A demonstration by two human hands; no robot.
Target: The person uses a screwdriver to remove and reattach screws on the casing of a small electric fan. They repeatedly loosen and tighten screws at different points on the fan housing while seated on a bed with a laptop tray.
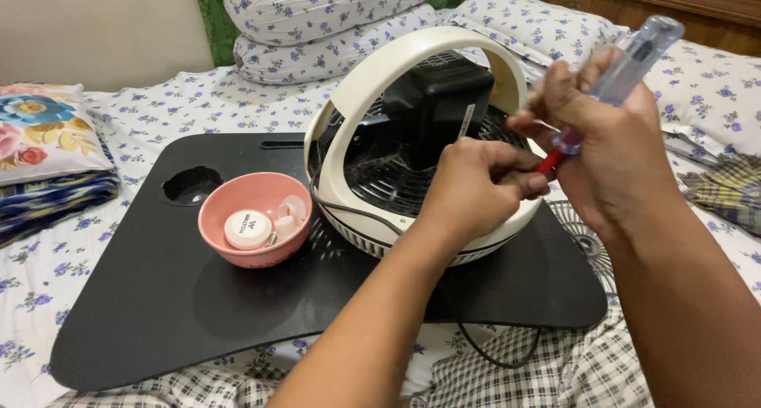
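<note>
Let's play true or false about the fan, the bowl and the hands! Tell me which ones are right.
1. The right hand holds a screwdriver with a clear handle. True.
2. The pink bowl is empty. False: small white parts lie in it.
3. The fan sits on a black lap tray. True.
4. The left hand rests in the bowl. False: it is at the fan's rim, beside the screwdriver tip.
5. The fan's casing is bright blue. False: it is cream, with a black motor housing.
</note>
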